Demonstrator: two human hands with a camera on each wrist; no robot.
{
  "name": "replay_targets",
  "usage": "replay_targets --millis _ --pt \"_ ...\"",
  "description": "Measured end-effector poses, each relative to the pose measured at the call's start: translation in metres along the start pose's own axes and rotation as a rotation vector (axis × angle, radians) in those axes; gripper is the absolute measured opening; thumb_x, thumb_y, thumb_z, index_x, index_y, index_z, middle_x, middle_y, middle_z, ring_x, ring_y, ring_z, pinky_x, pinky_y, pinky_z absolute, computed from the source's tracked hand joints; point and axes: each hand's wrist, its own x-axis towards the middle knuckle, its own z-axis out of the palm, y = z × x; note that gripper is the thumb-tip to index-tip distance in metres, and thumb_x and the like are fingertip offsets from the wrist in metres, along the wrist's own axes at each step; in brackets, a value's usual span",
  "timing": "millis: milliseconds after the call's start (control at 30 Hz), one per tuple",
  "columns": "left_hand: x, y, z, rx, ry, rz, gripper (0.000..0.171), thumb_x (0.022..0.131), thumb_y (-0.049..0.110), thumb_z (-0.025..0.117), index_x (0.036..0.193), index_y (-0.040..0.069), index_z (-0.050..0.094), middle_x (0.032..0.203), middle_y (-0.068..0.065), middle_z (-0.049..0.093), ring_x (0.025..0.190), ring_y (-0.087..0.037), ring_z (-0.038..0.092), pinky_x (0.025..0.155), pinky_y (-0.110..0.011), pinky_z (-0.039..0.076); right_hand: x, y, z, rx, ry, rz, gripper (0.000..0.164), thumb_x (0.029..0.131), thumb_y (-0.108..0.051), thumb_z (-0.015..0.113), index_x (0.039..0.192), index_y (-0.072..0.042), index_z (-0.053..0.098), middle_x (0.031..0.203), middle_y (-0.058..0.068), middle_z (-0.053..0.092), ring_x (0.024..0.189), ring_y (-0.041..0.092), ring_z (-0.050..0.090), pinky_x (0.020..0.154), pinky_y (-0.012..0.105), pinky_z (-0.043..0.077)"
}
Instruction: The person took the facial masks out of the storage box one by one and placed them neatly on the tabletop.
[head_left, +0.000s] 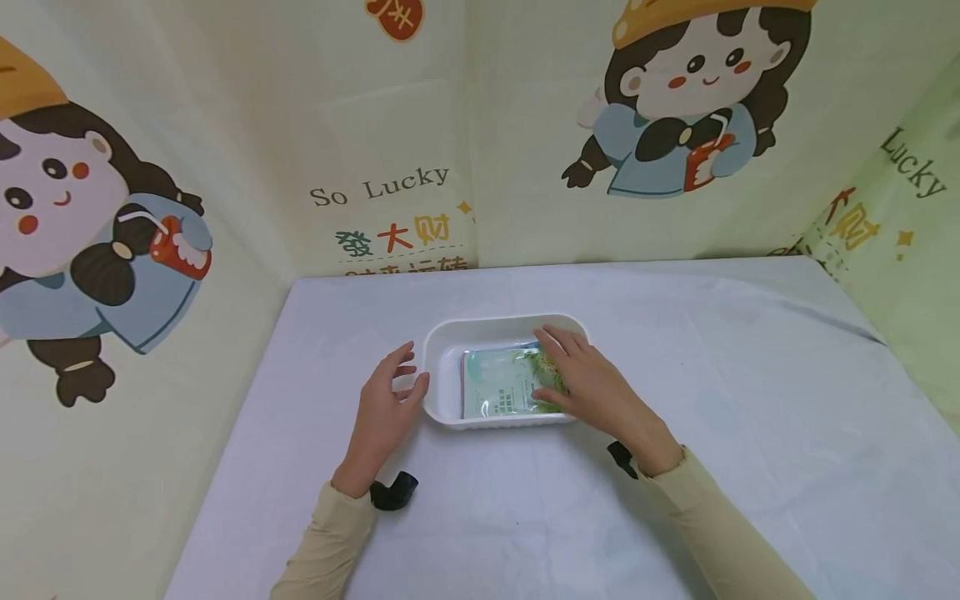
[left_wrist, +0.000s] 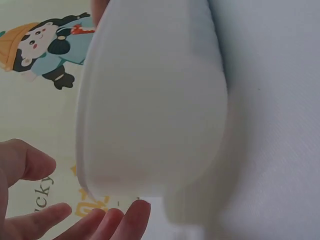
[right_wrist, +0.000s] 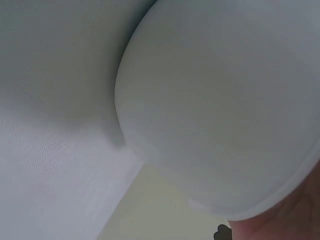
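Observation:
A white plastic tray (head_left: 446,375) with rounded corners sits on the table, and in it lies a flat, glossy pale-green packet (head_left: 495,385) printed with green leaves. My right hand (head_left: 600,387) reaches over the tray's right rim. Its thumb and extended fingers are spread over the packet's leafy right end, part of which they hide. Just outside the tray's left rim is my left hand (head_left: 384,414), holding nothing, its fingers loosely bent and parted. In the left wrist view the tray's side wall (left_wrist: 155,105) stands beside the left fingertips (left_wrist: 136,215).
A white cloth (head_left: 480,533) covers the table. Behind it and at both sides hang cream curtains (head_left: 525,225) with cartoon figures and lettering. Each wrist wears a small black camera mount, such as the left one (head_left: 394,492).

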Motion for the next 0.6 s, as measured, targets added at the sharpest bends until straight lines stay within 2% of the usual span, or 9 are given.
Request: replay_targets --millis 100,267,400,600 --pt "0.004 -0.003 -0.002 -0.066 -0.014 -0.042 0.051 0.095 0.018 0.063 0.144 0.012 0.049 0.132 -0.011 0.061 0.116 -0.024 0.062 0.083 -0.04 0.059 0.003 -0.001 0.001 -0.011 -0.008 -0.006 0.089 0.085 -0.04 0.077 0.151 0.0 0.034 0.151 0.019 0.04 0.136 0.037 0.041 0.107 0.051 0.043" --pt "0.011 -0.007 -0.005 -0.16 -0.082 -0.116 0.051 0.095 0.017 0.064 0.143 0.012 0.05 0.131 -0.009 0.061 0.117 -0.026 0.061 0.077 -0.031 0.06 0.008 0.001 0.003 -0.019 -0.023 -0.012 0.086 0.085 -0.04 0.077 0.15 0.0 0.037 0.148 0.018 0.045 0.135 0.036 0.043 0.108 0.049 0.043" --pt "0.013 -0.011 -0.007 -0.217 -0.135 -0.161 0.054 0.094 0.022 0.068 0.143 0.015 0.049 0.133 -0.01 0.059 0.12 -0.027 0.059 0.078 -0.032 0.06 0.011 0.002 0.005 -0.024 -0.036 -0.02 0.086 0.085 -0.042 0.076 0.149 0.001 0.038 0.145 0.019 0.048 0.134 0.036 0.044 0.108 0.049 0.043" --pt "0.016 -0.016 -0.006 -0.245 -0.179 -0.176 0.055 0.092 0.025 0.071 0.143 0.019 0.05 0.136 -0.01 0.057 0.122 -0.028 0.058 0.08 -0.031 0.06 0.016 0.005 0.009 -0.055 -0.051 -0.033 0.083 0.084 -0.043 0.076 0.144 0.004 0.044 0.139 0.02 0.053 0.13 0.036 0.048 0.105 0.047 0.045"
